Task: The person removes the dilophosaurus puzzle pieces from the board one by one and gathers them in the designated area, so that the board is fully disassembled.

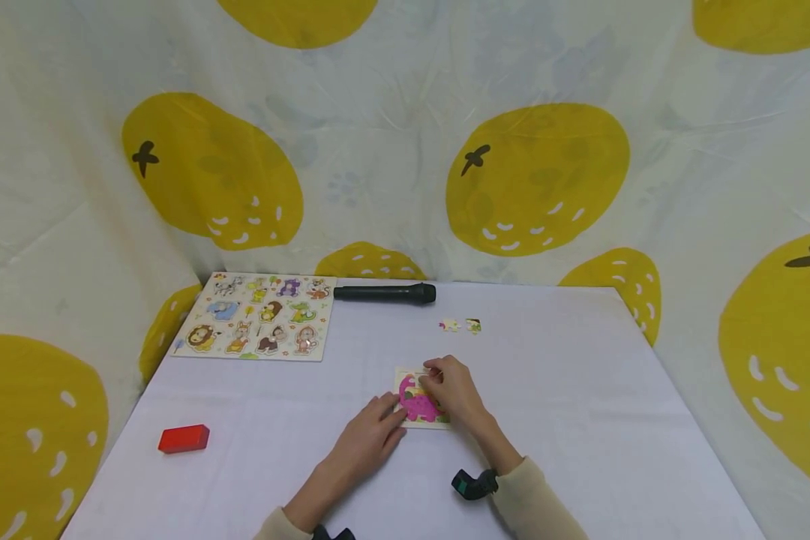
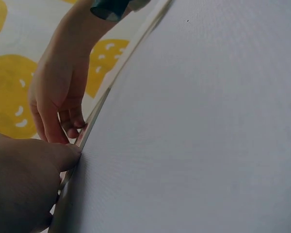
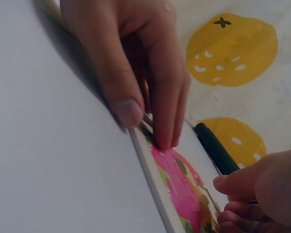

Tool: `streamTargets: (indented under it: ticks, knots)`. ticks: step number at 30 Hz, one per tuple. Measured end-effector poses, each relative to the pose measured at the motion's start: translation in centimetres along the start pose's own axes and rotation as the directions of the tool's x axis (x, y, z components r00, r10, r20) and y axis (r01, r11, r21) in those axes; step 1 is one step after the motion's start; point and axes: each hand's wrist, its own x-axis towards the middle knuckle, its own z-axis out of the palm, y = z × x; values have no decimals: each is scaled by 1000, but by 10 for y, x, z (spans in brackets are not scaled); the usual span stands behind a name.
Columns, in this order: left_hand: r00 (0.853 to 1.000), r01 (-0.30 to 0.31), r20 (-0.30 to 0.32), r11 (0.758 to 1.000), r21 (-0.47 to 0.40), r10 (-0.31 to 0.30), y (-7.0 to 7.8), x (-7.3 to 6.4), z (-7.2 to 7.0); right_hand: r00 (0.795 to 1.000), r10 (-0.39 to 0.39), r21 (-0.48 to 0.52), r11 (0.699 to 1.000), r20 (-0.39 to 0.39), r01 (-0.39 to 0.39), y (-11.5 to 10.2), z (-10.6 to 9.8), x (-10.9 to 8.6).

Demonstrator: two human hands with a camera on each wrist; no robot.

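A small jigsaw puzzle [image 1: 419, 407] with a pink dinosaur lies on the table in a pale frame. My left hand [image 1: 370, 433] rests on its left side; in the right wrist view the thumb [image 3: 128, 112] is at the frame's edge and fingertips touch the pink picture. Over the puzzle's upper part, my right hand [image 1: 455, 390] pinches a small puzzle piece [image 1: 423, 381], mostly hidden by the fingers. Two loose puzzle pieces, one pale [image 1: 450, 325] and one darker [image 1: 473, 325], lie beyond the puzzle.
A board with animal pictures [image 1: 250, 319] lies at the back left. Beside it is a black microphone [image 1: 385, 294], near the table's far edge. A red block [image 1: 184, 439] sits at the left. Behind the table hangs a fruit-patterned cloth [image 1: 371, 150].
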Motion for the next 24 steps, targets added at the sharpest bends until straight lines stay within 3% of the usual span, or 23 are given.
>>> streamTargets:
  ticks: [13, 24]
  knots:
    - [995, -52, -85, 997, 53, 57, 2, 3, 0, 997, -80, -104, 991, -7, 79, -6, 16, -9]
    - [993, -60, -100, 995, 78, 68, 1, 5, 4, 1000, -22, -117, 993, -15, 21, -12, 23, -12]
